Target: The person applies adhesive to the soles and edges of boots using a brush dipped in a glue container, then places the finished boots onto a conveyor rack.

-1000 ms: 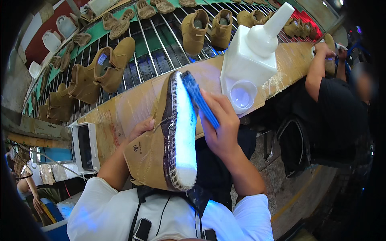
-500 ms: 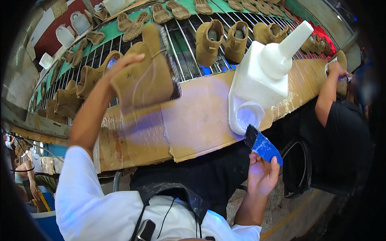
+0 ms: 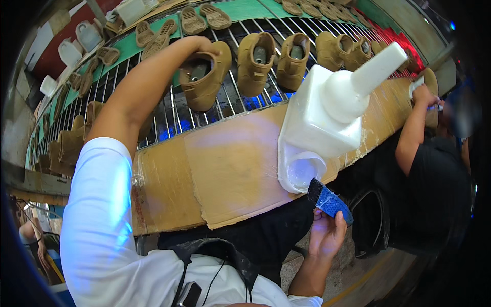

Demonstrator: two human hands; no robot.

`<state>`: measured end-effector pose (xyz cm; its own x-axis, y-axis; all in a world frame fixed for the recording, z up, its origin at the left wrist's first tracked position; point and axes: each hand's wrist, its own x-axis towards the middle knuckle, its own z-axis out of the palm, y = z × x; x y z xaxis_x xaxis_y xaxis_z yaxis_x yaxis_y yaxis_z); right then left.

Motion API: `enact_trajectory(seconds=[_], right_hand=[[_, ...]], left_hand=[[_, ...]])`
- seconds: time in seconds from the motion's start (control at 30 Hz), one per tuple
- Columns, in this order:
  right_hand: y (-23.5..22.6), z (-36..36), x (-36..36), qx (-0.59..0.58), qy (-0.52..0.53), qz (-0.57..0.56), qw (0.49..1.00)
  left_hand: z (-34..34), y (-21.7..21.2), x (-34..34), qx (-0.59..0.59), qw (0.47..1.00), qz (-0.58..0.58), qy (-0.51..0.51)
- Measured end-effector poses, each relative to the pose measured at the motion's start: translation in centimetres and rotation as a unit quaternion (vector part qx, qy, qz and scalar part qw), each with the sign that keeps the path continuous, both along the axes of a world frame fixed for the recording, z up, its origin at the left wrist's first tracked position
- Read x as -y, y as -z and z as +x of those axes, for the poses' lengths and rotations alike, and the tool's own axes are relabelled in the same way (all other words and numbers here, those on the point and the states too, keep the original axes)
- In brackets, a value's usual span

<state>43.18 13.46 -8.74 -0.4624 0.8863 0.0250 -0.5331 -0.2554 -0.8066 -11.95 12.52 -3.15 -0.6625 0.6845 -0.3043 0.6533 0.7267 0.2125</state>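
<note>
Across the upper part of the view, a long rack of metal bars [image 3: 174, 110], bending away with a green strip [image 3: 248, 10] along its far side. Below the rack and directly bordering it, a work surface covered with cardboard [image 3: 235, 163], stained and shiny in places. To the right, beside this surface, a co-worker in black [image 3: 434, 189], with a bare arm reaching toward a brown boot. Under everything, at the lower right, a grey floor [image 3: 358, 271].

On the near side, a rough cardboard edge, just above the dark clothing of the lap; on the left part, a ragged seam between two sheets. For moving, a broad stretch of cardboard between this seam and the white container [image 3: 322, 112], but little room between the container's base and the near edge.

On the rack, a brown boot [image 3: 199, 92], heel side toward the viewer, beside a pair of similar boots [image 3: 254, 69]. At its top, the left hand [image 3: 202, 46], fingers bent over the far side, tips hidden; cannot tell the firmness of hold. Near the cup [image 3: 317, 156] on the container's base, the blue brush [image 3: 330, 200], pinched between thumb and fingers of the right hand [image 3: 327, 233].
</note>
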Motion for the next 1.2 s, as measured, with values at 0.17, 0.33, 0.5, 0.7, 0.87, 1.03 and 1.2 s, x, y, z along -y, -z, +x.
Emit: enact_trajectory(seconds=[0.17, 0.33, 0.5, 0.7, 0.87, 1.03, 1.2], right_hand=[[-0.2, -0.6, -0.1, -0.007, -0.011, -0.002, 1.000], [-0.1, -1.1, 0.6, -0.010, -0.021, -0.004, 1.000], [0.2, -0.9, 1.6, -0.021, -0.055, -0.007, 0.998], [-0.6, 0.7, 3.0, 0.000, -0.017, 0.018, 1.000], [-1.0, 1.8, 3.1, -0.015, 0.000, -0.040, 0.999], [-0.7, 2.1, 2.8, -0.019, 0.016, -0.028, 0.999], [-0.6, 2.0, 1.5, 0.016, 0.088, 0.018, 0.996]], left_hand=[[3.1, -3.4, 8.1, -0.151, 0.960, 0.225, -0.075], [9.2, -2.0, 20.9, -0.229, 0.965, -0.118, -0.053], [6.3, 1.0, 25.0, -0.330, 0.940, 0.075, -0.041], [3.3, 1.9, 22.6, -0.411, 0.891, 0.180, 0.066], [3.5, 1.9, 17.3, -0.422, 0.885, 0.162, 0.110], [2.7, 2.7, 14.8, -0.374, 0.892, 0.245, 0.075], [-4.3, 2.0, 20.2, -0.036, 0.966, 0.249, -0.057]])
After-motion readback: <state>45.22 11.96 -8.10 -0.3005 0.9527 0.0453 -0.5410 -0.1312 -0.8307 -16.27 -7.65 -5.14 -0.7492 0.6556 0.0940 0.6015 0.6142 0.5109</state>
